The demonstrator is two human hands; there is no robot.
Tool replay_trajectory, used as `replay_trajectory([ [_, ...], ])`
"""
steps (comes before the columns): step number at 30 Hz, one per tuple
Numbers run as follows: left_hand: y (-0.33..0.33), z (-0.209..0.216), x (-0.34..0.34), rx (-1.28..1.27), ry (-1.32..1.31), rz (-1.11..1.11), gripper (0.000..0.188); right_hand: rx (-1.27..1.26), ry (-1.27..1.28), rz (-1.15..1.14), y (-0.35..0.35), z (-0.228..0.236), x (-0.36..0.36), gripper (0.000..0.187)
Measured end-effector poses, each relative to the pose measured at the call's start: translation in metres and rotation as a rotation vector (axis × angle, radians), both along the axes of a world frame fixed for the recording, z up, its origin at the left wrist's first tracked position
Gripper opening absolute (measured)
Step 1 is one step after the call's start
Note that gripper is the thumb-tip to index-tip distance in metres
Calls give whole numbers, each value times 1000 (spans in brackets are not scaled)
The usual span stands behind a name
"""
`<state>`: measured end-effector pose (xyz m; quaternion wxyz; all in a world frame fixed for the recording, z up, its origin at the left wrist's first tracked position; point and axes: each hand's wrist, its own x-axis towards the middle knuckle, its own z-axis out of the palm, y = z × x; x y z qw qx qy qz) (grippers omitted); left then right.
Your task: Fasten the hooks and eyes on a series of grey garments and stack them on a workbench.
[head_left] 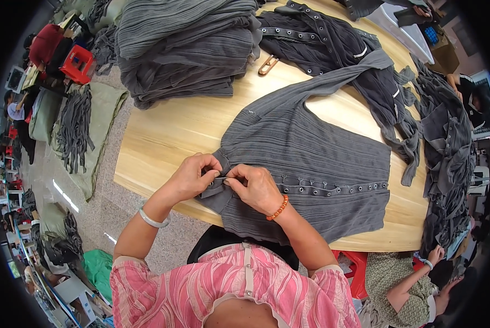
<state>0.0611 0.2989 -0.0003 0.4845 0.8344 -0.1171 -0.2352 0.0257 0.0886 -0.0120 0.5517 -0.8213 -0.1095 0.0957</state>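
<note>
A dark grey ribbed shirt (321,147) lies spread on the wooden table, its sleeve stretched toward the far right. Along its front runs a band of metal eyelets, with several small hooks beside it. At the collar end, on the shirt's left, both my hands meet. My left hand (193,177) pinches the fabric edge with thumb and forefinger. Right beside it, my right hand (254,187) is closed in a pinch on the same edge. Something thin shows between the fingertips; it is too small to make out.
A tall stack of folded grey garments (185,49) stands at the far left of the table (157,139). Next to it lie a brass-coloured thread snipper (268,65) and a dark eyelet garment (310,38). More garments (447,158) heap along the right, where a co-worker's hand (435,255) touches them.
</note>
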Motion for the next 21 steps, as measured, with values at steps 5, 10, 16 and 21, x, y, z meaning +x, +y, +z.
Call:
replay_trajectory([
  [5, -8, 4, -3, -47, 18, -34, 10, -42, 6, -87, 1, 1, -4, 16],
  [10, -3, 6, -4, -6, -15, -108, 7, 46, 201, 5, -3, 2, 4, 17],
  [16, 5, -1, -1, -133, 117, -35, 4, 51, 197, -16, 1, 0, 8, 18],
  [21, 4, -2, 2, -201, 169, -46, 5, -20, 187, -30, -1, -3, 9, 17],
])
